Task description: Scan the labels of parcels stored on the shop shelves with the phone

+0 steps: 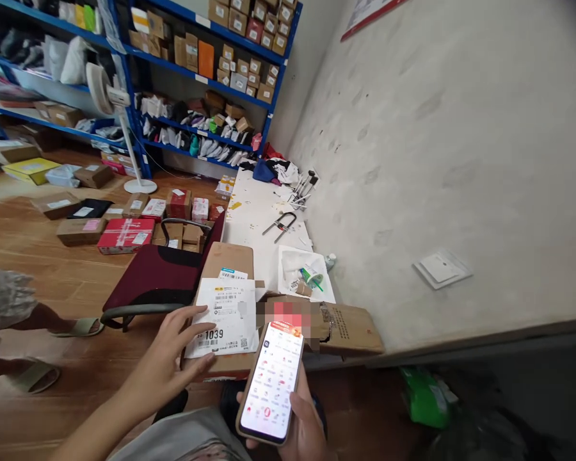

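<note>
1. Holds a lit phone (272, 384) in the right hand (306, 422), with a grip closed around its sides.
2. Spreads the left hand (180, 349) wide over the left edge of a white parcel (233, 314); cannot confirm contact.
3. Has the parcel lying flat on brown cardboard (233, 258), left of the phone and slightly farther out, nearer the left hand.
4. Points the phone's long axis away from the body, top leaning right.
5. Shows parcel print upright to the body, longer side running roughly outward.

At bottom centre we see a light grey garment (173, 435) with a pinkish print (216, 452); lower left, a bare forearm (125, 410).
</note>
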The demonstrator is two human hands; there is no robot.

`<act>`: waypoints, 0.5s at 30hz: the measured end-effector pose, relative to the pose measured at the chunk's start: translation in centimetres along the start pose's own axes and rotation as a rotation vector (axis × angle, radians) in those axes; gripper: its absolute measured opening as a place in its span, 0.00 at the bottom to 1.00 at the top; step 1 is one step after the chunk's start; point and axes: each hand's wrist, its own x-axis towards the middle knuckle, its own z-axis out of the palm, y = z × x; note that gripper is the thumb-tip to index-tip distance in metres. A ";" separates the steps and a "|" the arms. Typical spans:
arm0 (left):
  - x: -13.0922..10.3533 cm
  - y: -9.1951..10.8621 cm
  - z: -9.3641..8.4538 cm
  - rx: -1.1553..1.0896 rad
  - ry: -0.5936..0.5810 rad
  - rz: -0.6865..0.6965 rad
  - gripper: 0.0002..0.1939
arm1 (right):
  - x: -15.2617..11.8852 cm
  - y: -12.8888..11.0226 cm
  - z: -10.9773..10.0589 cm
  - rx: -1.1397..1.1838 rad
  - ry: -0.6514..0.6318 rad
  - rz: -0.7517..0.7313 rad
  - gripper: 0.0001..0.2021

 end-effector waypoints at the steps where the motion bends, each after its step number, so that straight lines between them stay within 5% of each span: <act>1: -0.1 0.2 -0.2 -0.008 0.019 0.028 0.17 | 0.1 0.3 0.3 0.035 0.009 -0.016 0.39; 8: -0.9 2.8 -1.1 -0.136 0.026 0.184 0.17 | 0.9 2.1 1.6 0.242 -0.013 -0.056 0.18; 15: -1.3 2.3 -1.2 -0.116 0.063 0.216 0.13 | 0.9 2.9 1.5 0.112 0.207 0.045 0.23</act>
